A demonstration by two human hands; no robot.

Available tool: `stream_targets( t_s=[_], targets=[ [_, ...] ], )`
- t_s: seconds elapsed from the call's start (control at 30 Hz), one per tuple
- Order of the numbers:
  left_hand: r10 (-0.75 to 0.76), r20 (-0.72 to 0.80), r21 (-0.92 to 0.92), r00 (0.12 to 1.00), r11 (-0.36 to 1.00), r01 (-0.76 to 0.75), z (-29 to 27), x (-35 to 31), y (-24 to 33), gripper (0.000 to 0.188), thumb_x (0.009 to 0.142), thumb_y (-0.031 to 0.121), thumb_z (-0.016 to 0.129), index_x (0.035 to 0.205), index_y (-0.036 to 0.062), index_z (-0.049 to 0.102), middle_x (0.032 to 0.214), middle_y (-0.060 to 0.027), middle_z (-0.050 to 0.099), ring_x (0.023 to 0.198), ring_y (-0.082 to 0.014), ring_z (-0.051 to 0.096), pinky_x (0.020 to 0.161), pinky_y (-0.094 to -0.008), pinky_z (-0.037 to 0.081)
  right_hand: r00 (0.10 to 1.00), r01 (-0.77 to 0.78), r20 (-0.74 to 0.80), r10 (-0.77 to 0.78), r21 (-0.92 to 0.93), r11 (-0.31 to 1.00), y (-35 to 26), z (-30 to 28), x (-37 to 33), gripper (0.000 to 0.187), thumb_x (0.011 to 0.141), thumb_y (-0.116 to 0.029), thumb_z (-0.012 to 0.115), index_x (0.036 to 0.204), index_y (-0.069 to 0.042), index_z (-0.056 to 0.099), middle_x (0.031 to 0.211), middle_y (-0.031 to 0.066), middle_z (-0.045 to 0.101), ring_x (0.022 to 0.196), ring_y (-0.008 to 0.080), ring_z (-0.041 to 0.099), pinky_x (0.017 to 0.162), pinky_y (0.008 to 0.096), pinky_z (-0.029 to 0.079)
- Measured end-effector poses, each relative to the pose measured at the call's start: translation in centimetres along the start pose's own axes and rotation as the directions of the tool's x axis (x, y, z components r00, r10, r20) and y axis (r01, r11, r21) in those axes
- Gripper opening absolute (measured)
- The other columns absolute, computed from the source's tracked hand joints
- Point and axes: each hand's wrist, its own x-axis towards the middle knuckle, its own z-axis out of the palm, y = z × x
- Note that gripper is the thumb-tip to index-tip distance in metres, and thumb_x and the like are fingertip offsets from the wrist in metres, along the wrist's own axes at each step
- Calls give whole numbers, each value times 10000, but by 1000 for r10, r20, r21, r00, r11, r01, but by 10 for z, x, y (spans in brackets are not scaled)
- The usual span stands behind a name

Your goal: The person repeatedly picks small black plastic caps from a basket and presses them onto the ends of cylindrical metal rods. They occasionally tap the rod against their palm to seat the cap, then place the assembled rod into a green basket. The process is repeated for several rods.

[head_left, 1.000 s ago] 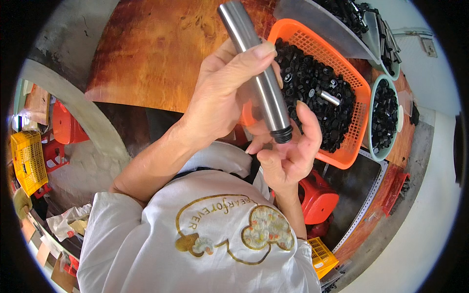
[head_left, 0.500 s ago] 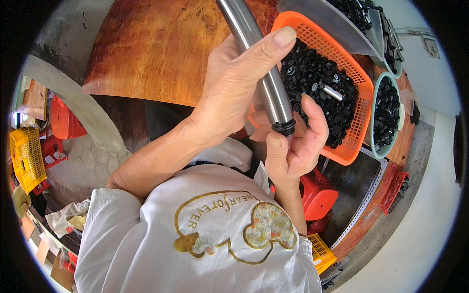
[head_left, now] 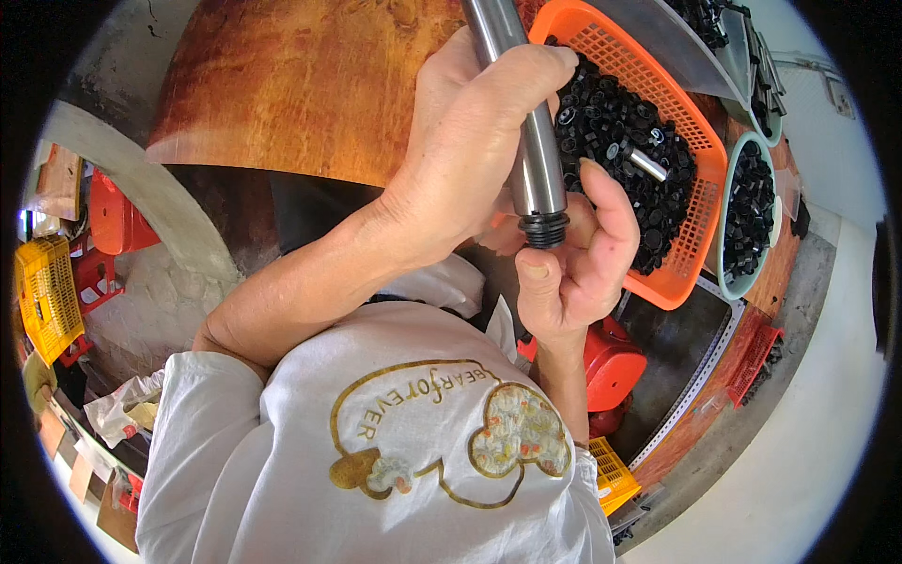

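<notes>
A brushed metal tube [head_left: 537, 164] slants down from the top of the view, with my left hand [head_left: 460, 150] wrapped round it and the thumb lying across its front. From the tube's lower end sticks a black ribbed plug [head_left: 543, 231]. My right hand [head_left: 587, 254] is curled about that plug, its thumb just below it and some fingers behind, partly hidden by the tube. Behind the hands, an orange basket [head_left: 707, 202] holds many small black plastic parts [head_left: 625, 122], with a short shiny metal cylinder [head_left: 648, 165] lying on top of them.
A brown wooden tabletop [head_left: 291, 85] spreads at the upper left. Right of the basket stands a pale green bowl [head_left: 725, 273] of black parts. Beyond it, another container [head_left: 772, 117] holds dark rods. A red stool [head_left: 613, 367] and yellow crates [head_left: 52, 301] are lower down.
The tube has shifted a little right and stands more upright. More of the black plug shows at its end; the right thumb sits just below the plug.
</notes>
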Motion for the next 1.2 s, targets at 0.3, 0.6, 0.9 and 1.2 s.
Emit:
stream_targets(
  t_s=[0.3,0.6,0.9,1.2],
  targets=[
    [-5,-58,17,998,1000,6,-3,1,-2,257,878,235,623,1008,46,509,635,-49,552,495,-89,478,450,-233,384,978,-12,-207,25,61,998,2,15,-5,710,811,-36,765,1337,4,290,956,147,616,732,138,617,662,244,515],
    [10,-62,-26,998,1000,-11,-3,1,-3,197,860,207,615,907,37,528,663,-40,561,606,-98,498,576,-257,406,973,35,-226,-49,-66,997,-5,19,-2,372,852,62,675,1114,19,415,964,176,606,760,126,581,660,222,484],
    [38,-99,21,994,999,-37,3,0,-4,217,881,265,602,819,65,547,613,-35,541,502,-97,482,465,-239,396,980,93,-147,-134,-258,962,-9,13,-3,357,862,77,651,1115,27,404,962,199,600,779,166,576,694,237,483],
    [24,-84,21,996,1000,-22,4,-1,-5,221,888,267,601,809,72,535,611,-29,536,502,-91,483,464,-237,403,907,243,-214,-362,-435,867,11,16,-1,451,799,-43,769,1122,-13,455,844,189,607,588,291,583,489,355,472]
  ],
)
